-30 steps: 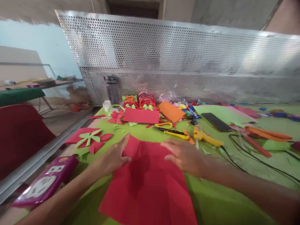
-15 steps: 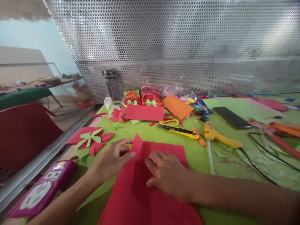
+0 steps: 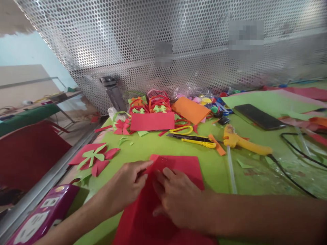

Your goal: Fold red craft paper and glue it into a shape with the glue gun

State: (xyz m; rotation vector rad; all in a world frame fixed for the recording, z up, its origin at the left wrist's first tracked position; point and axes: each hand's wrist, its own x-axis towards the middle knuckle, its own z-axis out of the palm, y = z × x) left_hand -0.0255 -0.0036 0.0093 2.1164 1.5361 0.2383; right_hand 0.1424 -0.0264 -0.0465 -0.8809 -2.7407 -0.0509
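A large sheet of red paper (image 3: pixel 143 223) lies lengthwise before me, its left side folded inward near the far end. My left hand (image 3: pixel 129 182) is closed at that folded edge, the index finger stretched along it and the thumb below. Slightly blurred, my right hand (image 3: pixel 178 199) rests on the sheet with its fingers apart, fingertips near the fold. Beyond the sheet are a yellow utility knife (image 3: pixel 192 139) and yellow-handled scissors (image 3: pixel 181 130). To the right lies a yellow hot glue gun (image 3: pixel 238 141) with a clear glue stick (image 3: pixel 231 170) near its nozzle.
Red and green paper cutouts (image 3: pixel 94 156) and a purple power strip (image 3: pixel 48 211) lie left. Behind are small paper baskets (image 3: pixel 159 102), an orange sheet (image 3: pixel 191 109), a bottle (image 3: pixel 112 92) and a phone (image 3: pixel 259 116). A perforated metal panel (image 3: pixel 138 41) closes the back.
The raised fold at the paper's left side now lies flatter, turned to the right. My left hand has followed it inward and my right fingers have shifted slightly left. The view has tilted.
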